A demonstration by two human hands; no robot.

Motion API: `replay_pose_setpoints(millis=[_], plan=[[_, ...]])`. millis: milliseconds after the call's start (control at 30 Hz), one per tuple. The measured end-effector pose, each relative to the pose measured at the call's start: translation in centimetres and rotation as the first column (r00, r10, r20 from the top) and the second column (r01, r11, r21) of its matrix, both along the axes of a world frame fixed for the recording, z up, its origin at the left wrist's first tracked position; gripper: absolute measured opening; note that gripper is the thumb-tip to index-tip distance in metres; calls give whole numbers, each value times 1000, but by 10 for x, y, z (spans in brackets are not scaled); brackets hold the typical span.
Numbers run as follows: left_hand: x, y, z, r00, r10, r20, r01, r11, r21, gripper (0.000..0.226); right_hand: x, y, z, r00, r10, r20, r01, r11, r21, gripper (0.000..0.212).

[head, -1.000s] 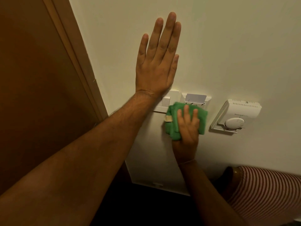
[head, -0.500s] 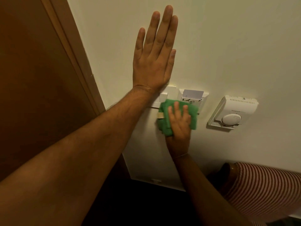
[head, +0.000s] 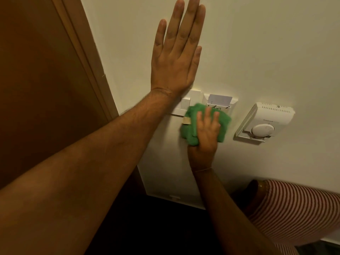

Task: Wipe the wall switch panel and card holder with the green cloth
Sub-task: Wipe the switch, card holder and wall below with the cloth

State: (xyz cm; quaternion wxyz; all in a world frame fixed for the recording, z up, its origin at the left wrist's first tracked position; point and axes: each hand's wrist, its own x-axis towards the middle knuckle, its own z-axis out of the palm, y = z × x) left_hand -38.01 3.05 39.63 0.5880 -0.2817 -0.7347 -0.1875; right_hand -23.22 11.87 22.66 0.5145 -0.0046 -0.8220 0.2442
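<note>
My left hand (head: 176, 57) lies flat on the cream wall, fingers spread upward, its heel just above the white switch panel (head: 189, 103). The left forearm hides the panel's left part. My right hand (head: 206, 133) presses the bunched green cloth (head: 189, 124) against the wall, over the lower edges of the switch panel and the white card holder (head: 231, 105). A pale card (head: 219, 99) stands in the holder's slot, above the cloth. A small tan label shows on the cloth's left edge.
A white thermostat (head: 265, 122) with a round dial hangs on the wall right of the card holder. The brown wooden door and its frame (head: 86, 57) fill the left side. A red-and-white striped sleeve (head: 298, 212) shows at lower right.
My right hand and the green cloth have slid left and slightly up, from under the card holder toward the switch panel. My left hand stays flat on the wall.
</note>
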Motion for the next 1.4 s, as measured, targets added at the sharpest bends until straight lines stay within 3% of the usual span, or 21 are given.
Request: replay_pose_setpoints(millis=[100, 167, 267, 367, 533, 633, 767, 867, 1000, 1133, 1267, 1400], plan=[[4, 3, -1, 999, -33, 19, 33, 999, 29, 68, -3, 0, 5, 995, 87, 54, -95, 980, 175, 70], [5, 4, -1, 1000, -7, 14, 6, 1000, 15, 70, 4, 17, 4, 999, 36, 25, -41, 976, 213, 62], [4, 0, -1, 1000, 17, -18, -17, 1000, -6, 71, 12, 41, 2, 988, -132, -74, 136, 990, 41, 52], [3, -4, -1, 998, 35, -56, -37, 999, -33, 55, 7, 29, 6, 989, -116, -88, 108, 990, -94, 53], [12, 1, 4, 998, 66, -5, -66, 998, -5, 56, -7, 5, 15, 998, 63, -5, -61, 986, 155, 70], [14, -2, 11, 998, 58, 39, -57, 998, -19, 72, 3, 25, 14, 997, 78, -13, -72, 967, 244, 55], [19, -4, 10, 997, 24, 73, -20, 998, -56, 75, 19, 52, 9, 995, -61, -75, 67, 995, 80, 55], [21, -6, 9, 997, -8, 82, 13, 998, -62, 71, 12, 35, 10, 995, -80, -62, 79, 997, -25, 61], [23, -6, 8, 995, -8, 95, 14, 998, -59, 69, -1, 8, 22, 997, 77, 12, -78, 988, 134, 80], [24, -7, 9, 993, -11, 115, 18, 998, -57, 68, 3, 19, 22, 996, 86, 25, -90, 965, 247, 65], [24, -8, 9, 993, -14, 114, 21, 998, -66, 69, 18, 45, 9, 998, -33, -54, 39, 992, 116, 50], [25, -6, 9, 992, -6, 122, 15, 998, -67, 72, 12, 34, 6, 994, -99, -46, 101, 994, 41, 66]])
